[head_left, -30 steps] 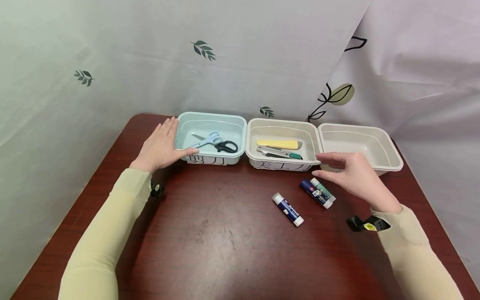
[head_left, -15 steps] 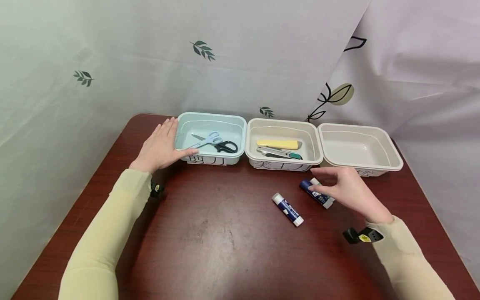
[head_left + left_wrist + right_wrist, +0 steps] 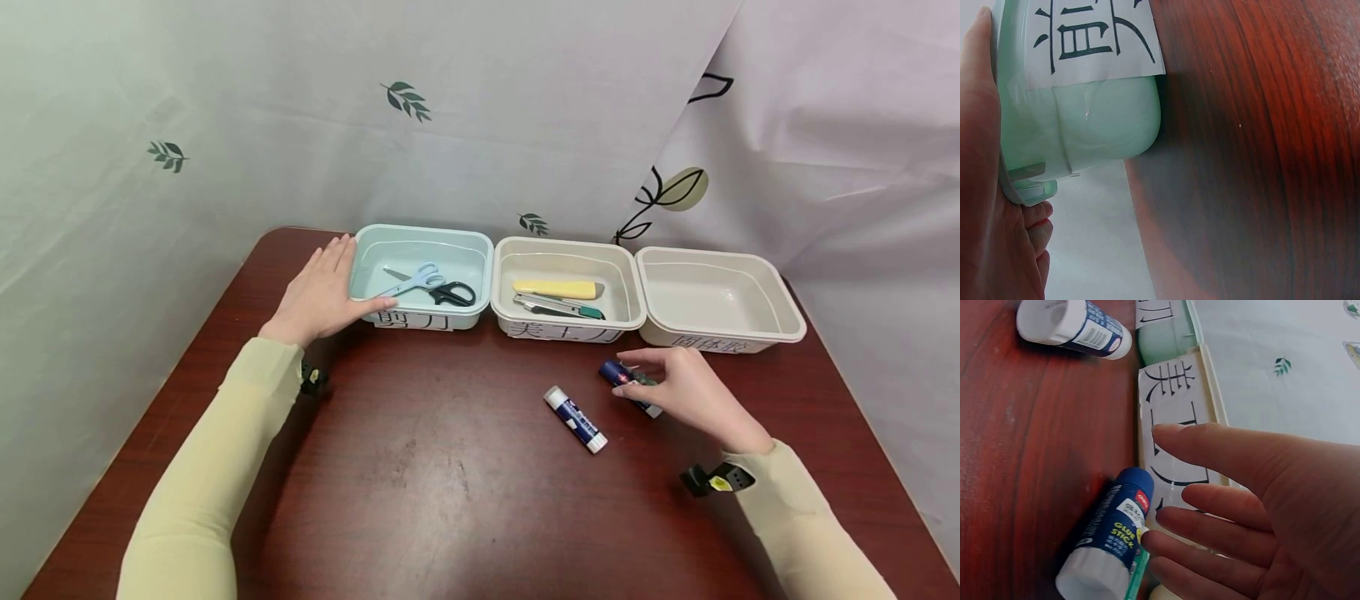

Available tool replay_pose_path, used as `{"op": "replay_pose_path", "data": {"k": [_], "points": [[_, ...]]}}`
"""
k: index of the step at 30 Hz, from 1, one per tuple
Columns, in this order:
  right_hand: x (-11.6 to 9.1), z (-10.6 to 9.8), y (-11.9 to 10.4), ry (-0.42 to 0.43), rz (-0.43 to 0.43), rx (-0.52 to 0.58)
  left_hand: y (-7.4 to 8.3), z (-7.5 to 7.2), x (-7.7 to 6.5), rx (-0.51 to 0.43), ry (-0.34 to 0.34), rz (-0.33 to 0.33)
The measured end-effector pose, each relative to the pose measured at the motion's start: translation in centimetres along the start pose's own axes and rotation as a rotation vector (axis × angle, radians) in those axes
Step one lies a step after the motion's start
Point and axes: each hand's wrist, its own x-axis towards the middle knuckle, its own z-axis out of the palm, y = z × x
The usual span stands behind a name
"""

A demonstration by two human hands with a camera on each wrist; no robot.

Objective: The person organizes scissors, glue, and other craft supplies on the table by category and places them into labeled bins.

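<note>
In the head view, my left hand (image 3: 318,292) rests on the left end of the light blue bin (image 3: 427,242), thumb along its front rim and fingers straight. My right hand (image 3: 697,396) hovers over a blue glue stick (image 3: 611,372), thumb and fingers spread apart. The right wrist view shows that glue stick (image 3: 1119,522) lying below the fingertips, with a gap to the thumb. Beside it is a green glue stick (image 3: 1139,575), mostly hidden. Another white-capped glue stick (image 3: 575,418) lies to the left on the table.
Scissors (image 3: 453,293) lie in the blue bin. The middle beige bin (image 3: 570,248) holds a yellow box cutter (image 3: 558,289) and other cutters. A right-hand beige bin (image 3: 720,292) completes the row along the table's (image 3: 420,500) back edge, before a cloth backdrop (image 3: 300,100).
My right hand has moved down and slightly left, from beside the right-hand bin to over the blue and green glue sticks. My left hand has stayed still.
</note>
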Motion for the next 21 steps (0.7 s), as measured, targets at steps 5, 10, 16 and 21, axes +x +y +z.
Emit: {"op": "replay_pose_path", "data": {"k": [5,10,16,21], "points": [[0.0,0.5,0.1,-0.013,0.012,0.015,0.0,0.0,0.0,-0.002,-0.003,0.002],[0.0,0.8,0.2,-0.018,-0.013,0.035,0.1,0.0,0.0,-0.001,-0.006,0.000],[0.2,1.3,0.3,-0.034,-0.032,0.020,0.1,0.0,0.0,-0.006,-0.009,-0.002],[0.2,1.6,0.2,-0.040,-0.033,-0.008,0.1,-0.1,0.0,-0.006,-0.008,-0.003]]}}
